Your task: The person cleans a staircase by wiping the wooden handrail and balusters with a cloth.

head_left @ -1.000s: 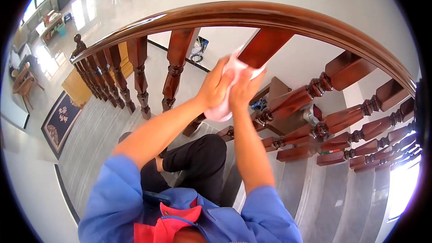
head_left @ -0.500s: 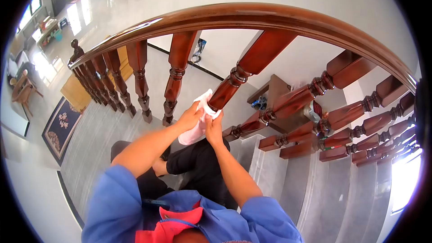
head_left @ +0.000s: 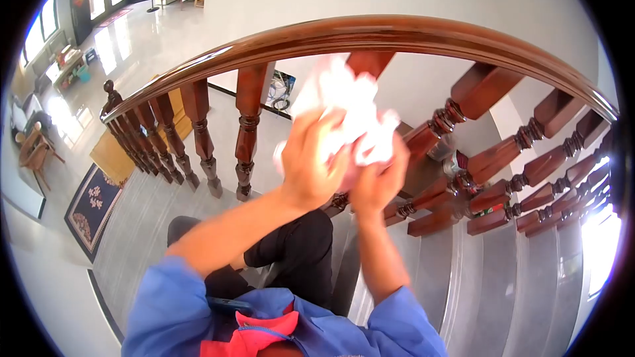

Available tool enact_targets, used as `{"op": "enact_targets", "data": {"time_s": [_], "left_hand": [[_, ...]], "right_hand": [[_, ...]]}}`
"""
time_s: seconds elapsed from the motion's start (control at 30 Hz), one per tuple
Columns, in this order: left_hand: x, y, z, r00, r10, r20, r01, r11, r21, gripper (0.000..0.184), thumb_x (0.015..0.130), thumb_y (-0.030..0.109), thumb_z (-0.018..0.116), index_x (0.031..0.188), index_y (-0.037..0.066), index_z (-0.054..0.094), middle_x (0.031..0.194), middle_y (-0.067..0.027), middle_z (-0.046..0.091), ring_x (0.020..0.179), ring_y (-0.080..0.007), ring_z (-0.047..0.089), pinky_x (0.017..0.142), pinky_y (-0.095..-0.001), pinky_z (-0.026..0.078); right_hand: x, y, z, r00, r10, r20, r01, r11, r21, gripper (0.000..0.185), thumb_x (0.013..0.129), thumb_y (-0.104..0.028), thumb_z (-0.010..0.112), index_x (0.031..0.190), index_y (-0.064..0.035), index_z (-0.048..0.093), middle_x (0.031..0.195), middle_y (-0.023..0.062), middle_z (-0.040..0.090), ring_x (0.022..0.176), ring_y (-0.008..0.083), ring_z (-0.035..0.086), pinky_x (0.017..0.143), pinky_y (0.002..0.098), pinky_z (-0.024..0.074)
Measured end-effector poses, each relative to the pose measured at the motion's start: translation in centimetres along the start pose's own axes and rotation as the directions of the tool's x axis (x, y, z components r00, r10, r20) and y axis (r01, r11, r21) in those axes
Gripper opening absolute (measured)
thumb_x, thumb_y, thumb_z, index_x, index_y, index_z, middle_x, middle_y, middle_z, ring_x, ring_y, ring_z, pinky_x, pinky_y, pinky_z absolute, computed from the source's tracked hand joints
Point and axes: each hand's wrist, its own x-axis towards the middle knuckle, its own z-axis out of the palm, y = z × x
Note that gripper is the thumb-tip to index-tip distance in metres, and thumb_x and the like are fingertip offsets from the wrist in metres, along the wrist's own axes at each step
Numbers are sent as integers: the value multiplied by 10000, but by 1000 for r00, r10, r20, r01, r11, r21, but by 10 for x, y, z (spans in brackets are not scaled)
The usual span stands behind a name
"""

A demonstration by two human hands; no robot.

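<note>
A crumpled white-pink cloth [head_left: 354, 116] is bunched between both hands, in front of a dark red wooden baluster [head_left: 372, 63] whose top shows just under the handrail [head_left: 370, 32]. My left hand [head_left: 311, 158] has its fingers bent round the cloth's left side. On the other side, my right hand [head_left: 380, 178] grips the cloth's lower right part. Both hands are slightly blurred. Whether the cloth touches the baluster cannot be made out, as the hands and cloth hide most of it.
More balusters stand left [head_left: 248, 125] and right [head_left: 489, 92] under the curved rail. Grey stair steps [head_left: 489, 277] lie below. A dark patterned rug [head_left: 94, 208] is at the left, a wooden chair [head_left: 40, 152] beyond it. Cables [head_left: 280, 92] lie behind the balusters.
Both hands and the cloth have risen from the lower part of the baluster to near its top. The cloth, earlier wrapped around the baluster, is now bunched up. The view has shifted slightly.
</note>
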Motion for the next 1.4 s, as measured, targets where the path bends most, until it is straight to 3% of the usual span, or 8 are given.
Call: {"op": "enact_targets", "data": {"time_s": [0.17,0.33,0.47,0.5,0.73,1.07,1.13,1.4], "left_hand": [[162,44,95,839,411,-357,-422,905,53,358,838,165,679,1157,17,615,1112,-179,596,1055,-384,561,895,-477,446],[239,99,131,832,-78,550,-145,926,350,461,998,385,462,1266,94,700,1286,-139,688,1196,-350,621,963,-458,479],[253,85,121,700,-149,698,53,986,158,569,1019,468,371,1307,102,698,1343,-157,672,1262,-334,615,1049,-468,453],[253,79,114,662,-169,730,92,985,144,603,1022,498,344,1316,107,698,1362,-172,660,1278,-339,609,1072,-469,443],[241,-25,61,578,-229,783,46,967,249,571,1038,464,349,1345,99,662,1397,-162,633,1281,-340,593,1073,-475,453],[180,-179,-82,704,-297,645,97,940,327,476,1040,343,392,1245,-2,646,1304,-232,658,1189,-402,602,1048,-433,434],[167,-208,-105,725,-360,588,179,922,343,472,1036,335,399,1253,-3,646,1298,-230,664,1183,-396,607,1046,-427,436],[135,-280,-170,742,-493,454,388,869,307,439,1012,376,435,1143,36,680,1171,-213,702,1078,-397,632,955,-437,468]], "right_hand": [[194,-60,-45,769,-636,-63,503,663,-554,507,820,23,558,1299,-98,675,1068,200,608,1022,376,580,944,456,470],[314,-74,-85,744,-656,129,332,195,-923,436,898,-135,528,1305,-156,684,1248,192,629,1209,398,584,993,467,495],[362,-46,-111,638,-503,583,589,-169,-790,402,960,-257,470,1263,-103,684,1387,176,616,1229,371,616,1019,494,487],[360,-60,-97,831,-32,556,556,73,-828,436,992,-314,424,1238,-55,674,1349,209,635,1172,384,639,1044,512,458],[317,-110,-5,552,420,720,542,477,-693,880,895,-764,476,1265,17,645,1254,272,671,1144,437,634,1010,484,468],[194,-129,179,325,323,889,752,482,-451,601,786,-565,608,1056,-49,756,1053,125,765,998,293,725,831,391,571],[174,-132,209,296,379,877,768,451,-455,586,836,-401,588,1338,-111,670,1287,102,711,1189,272,679,1018,529,514],[119,-118,288,307,228,924,793,476,-380,676,845,-589,659,1299,-89,685,1251,101,721,1155,284,691,988,556,526]]}}
